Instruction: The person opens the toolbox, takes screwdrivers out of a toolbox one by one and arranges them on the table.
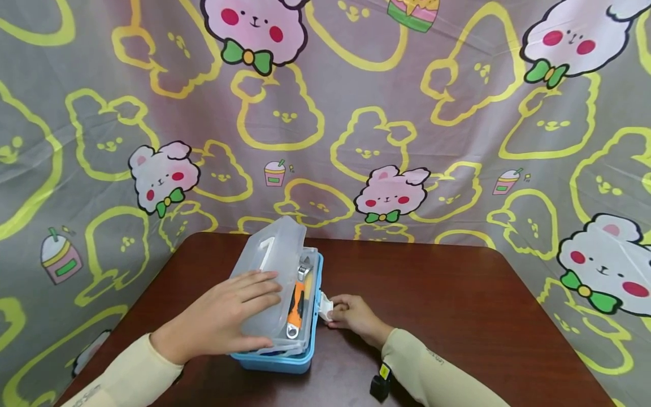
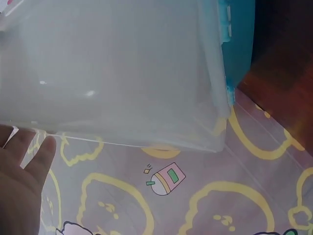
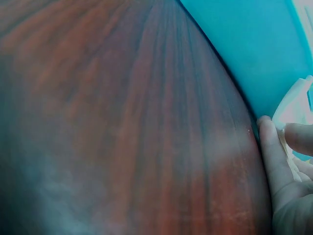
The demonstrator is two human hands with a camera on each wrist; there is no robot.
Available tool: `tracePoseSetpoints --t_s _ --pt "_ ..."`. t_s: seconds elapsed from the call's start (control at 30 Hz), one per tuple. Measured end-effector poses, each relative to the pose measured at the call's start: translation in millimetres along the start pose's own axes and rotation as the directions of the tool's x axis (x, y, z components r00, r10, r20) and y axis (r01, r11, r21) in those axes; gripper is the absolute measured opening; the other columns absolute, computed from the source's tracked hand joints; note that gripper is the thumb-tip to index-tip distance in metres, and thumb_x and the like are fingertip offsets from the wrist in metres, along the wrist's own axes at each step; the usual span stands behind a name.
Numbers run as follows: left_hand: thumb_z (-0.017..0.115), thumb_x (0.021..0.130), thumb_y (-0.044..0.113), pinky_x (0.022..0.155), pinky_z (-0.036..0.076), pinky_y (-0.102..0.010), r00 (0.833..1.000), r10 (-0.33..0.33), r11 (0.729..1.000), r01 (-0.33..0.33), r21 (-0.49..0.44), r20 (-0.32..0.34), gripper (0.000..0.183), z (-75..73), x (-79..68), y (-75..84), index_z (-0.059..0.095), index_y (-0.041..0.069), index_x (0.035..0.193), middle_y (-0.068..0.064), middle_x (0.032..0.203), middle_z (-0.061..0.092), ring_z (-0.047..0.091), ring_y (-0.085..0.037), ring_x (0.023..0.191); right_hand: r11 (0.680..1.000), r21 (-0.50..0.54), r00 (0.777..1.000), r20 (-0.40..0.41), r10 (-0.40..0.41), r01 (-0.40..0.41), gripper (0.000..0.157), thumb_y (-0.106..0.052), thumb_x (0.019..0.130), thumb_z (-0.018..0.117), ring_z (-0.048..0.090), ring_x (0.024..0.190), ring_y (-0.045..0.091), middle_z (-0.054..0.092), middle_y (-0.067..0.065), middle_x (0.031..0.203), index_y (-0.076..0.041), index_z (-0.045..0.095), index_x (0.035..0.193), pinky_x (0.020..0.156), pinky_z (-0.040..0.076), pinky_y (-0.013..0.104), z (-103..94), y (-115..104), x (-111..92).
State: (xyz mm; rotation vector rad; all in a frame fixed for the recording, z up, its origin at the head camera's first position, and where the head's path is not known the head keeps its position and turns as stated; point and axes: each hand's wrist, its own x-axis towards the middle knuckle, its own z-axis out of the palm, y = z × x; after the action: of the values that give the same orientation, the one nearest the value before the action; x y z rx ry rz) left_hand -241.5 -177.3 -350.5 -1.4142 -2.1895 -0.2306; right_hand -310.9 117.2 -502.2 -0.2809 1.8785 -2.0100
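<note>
While right grip point(image 1: 358, 317) pinches white latch point(image 1: 325, 308), left grip point(image 1: 224, 314) spread on lid point(image 1: 285, 263), wrench point(image 1: 296, 308) in blue box point(image 1: 274, 364), patterned cloth point(image 1: 315, 127) behind

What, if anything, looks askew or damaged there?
Nothing looks damaged. On the toolbox, the translucent lid slants part-open, but the left hand touches it and the right hand grips the white latch; that seems deliberate.

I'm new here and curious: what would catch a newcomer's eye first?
Probably the cartoon-bunny backdrop behind the table. Next, the light-blue toolbox standing on the table, its cloudy lid tilted, an orange-handled wrench showing inside. At the toolbox's right side, the person's right grip pinches a white latch.
</note>
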Motion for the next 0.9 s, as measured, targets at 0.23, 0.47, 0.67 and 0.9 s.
tracePoseSetpoints --t_s 0.23,0.47,0.67,0.9 --pt "0.081 0.068 0.057 0.096 0.046 -0.047 1.000 -0.015 0.997 0.017 0.069 -0.024 0.063 -5.3 -1.9 -1.0 0.072 0.014 0.113 -0.002 0.122 0.065 0.053 -0.024 0.123 1.000 -0.011 1.000 0.001 0.007 -0.007 0.033 0.010 0.090 0.059 0.065 0.078 0.020 0.063 0.014 0.093 0.018 0.051 0.121 0.076 0.057 0.037 2.4 -1.8 1.0" --pt "0.081 0.068 0.055 0.086 0.053 -0.046 0.996 -0.004 0.996 0.013 0.091 -0.090 0.061 -9.6 -4.7 -1.7 0.073 0.012 0.110 -0.003 0.118 0.067 0.057 -0.025 0.118 0.998 -0.056 1.000 -0.027 -0.014 0.013 0.036 0.010 0.089 0.057 0.064 0.073 0.018 0.061 0.011 0.086 0.016 0.054 0.125 0.071 0.057 0.035 3.2 -1.4 -0.5" --pt "0.081 0.069 0.054 0.081 0.054 -0.048 0.989 -0.013 0.996 0.026 0.085 -0.150 0.061 -13.3 -8.7 -1.6 0.073 0.009 0.109 -0.006 0.117 0.067 0.059 -0.028 0.116 0.996 -0.079 0.998 -0.035 -0.049 0.046 0.039 0.011 0.089 0.053 0.062 0.072 0.017 0.060 0.010 0.085 0.015 0.052 0.128 0.071 0.057 0.034 4.6 -1.3 -2.3" --pt "0.071 0.078 0.058 0.077 0.054 -0.049 0.976 -0.042 0.992 0.067 0.111 -0.212 0.059 -17.3 -17.5 -3.7 0.074 0.007 0.108 -0.008 0.117 0.068 0.061 -0.031 0.113 0.993 -0.098 0.996 -0.049 -0.071 0.066 0.039 0.012 0.090 0.051 0.062 0.072 0.018 0.059 0.011 0.084 0.016 0.050 0.129 0.070 0.057 0.036 7.9 -3.3 -3.6"
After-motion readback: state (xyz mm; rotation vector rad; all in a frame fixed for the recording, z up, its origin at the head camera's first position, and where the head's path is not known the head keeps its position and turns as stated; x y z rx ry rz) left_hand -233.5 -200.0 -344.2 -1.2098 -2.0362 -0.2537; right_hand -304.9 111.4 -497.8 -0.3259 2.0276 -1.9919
